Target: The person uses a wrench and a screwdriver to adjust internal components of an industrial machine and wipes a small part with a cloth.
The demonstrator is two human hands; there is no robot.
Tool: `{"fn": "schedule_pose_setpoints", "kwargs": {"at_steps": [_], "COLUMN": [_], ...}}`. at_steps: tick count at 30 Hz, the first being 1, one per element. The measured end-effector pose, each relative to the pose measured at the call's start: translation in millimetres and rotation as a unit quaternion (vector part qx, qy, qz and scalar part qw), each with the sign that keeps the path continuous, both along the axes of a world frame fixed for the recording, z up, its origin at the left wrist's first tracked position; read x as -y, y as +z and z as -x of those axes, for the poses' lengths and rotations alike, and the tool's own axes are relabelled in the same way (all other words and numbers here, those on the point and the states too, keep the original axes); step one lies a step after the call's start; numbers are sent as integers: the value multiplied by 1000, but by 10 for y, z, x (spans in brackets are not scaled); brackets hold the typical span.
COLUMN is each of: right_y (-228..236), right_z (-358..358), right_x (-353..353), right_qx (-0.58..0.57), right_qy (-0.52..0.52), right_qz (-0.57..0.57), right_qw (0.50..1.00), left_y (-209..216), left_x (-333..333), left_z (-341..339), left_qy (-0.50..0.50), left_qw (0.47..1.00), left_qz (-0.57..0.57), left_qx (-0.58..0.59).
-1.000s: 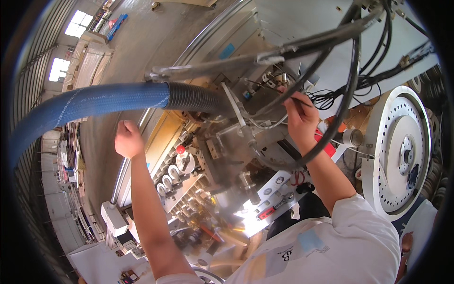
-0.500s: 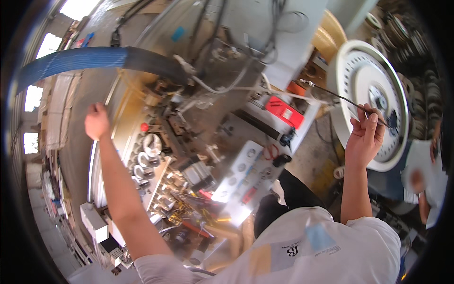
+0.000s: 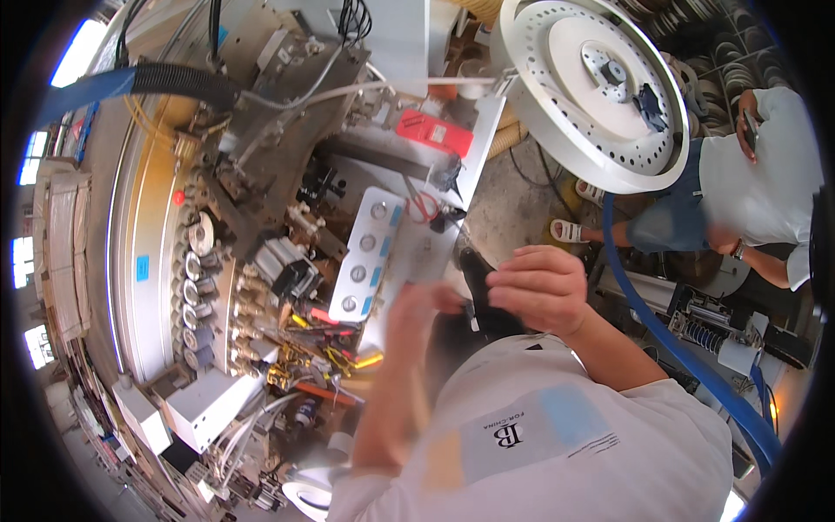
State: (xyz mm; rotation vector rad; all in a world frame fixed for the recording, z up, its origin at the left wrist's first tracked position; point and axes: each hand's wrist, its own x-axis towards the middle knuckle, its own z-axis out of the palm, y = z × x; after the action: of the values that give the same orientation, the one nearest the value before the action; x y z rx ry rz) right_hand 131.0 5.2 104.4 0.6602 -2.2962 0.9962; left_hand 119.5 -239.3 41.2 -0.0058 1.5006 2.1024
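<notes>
Left hand (image 3: 417, 315) and right hand (image 3: 548, 287) drawn in, now right of panel (image 3: 362, 259). Left blurred, right's fingers half-curled; can't tell grip. Rack (image 3: 224, 309) left of panel holds fittings (image 3: 249, 324).

Windows (image 3: 83, 52) glare white at left, the left of the hands (image 3: 412, 320) is blurred, and edges bend into black.

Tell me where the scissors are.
In the head view, the red-handled scissors lie just right of the white panel with round holes, below the red box.
</notes>
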Motion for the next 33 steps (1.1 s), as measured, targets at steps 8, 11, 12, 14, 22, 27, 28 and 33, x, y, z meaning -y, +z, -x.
{"fn": "schedule_pose_setpoints", "kwargs": {"at_steps": [8, 11, 12, 14, 22, 27, 28, 33], "right_y": [-678, -1026, -1270, -1850, -3703, -4280, -4527, -4831], "right_z": [-662, -741, -733, -711, 420, 1380, 1515, 1944], "right_x": [277, 244, 184, -24, -620, -661, -784, -601], "right_qx": [139, 257, 282, 401, 615, 630, 631, 660], "right_qy": [156, 133, 129, 47, -231, -297, -312, -327], "right_qz": [-139, -95, -81, -86, 122, 295, 276, 135], "right_qw": [968, 952, 947, 911, 744, 654, 655, 663], "left_y": [-195, -467, -512, -762, -1050, -1012, -1052, -843], "left_x": [-132, 132, 133, 277, 168, -1, -13, -109], "left_z": [-923, -1132, -1165, -1344, -1888, -1924, -1933, -1872], "left_qy": [102, 194, 253, 212, 174, 98, 96, 31], "left_qw": [959, 944, 930, 935, 920, 891, 891, 866], "left_qz": [-23, 69, 109, 261, 328, 426, 424, 489], "left_qx": [262, 259, 244, 115, 124, 123, 134, 97]}}
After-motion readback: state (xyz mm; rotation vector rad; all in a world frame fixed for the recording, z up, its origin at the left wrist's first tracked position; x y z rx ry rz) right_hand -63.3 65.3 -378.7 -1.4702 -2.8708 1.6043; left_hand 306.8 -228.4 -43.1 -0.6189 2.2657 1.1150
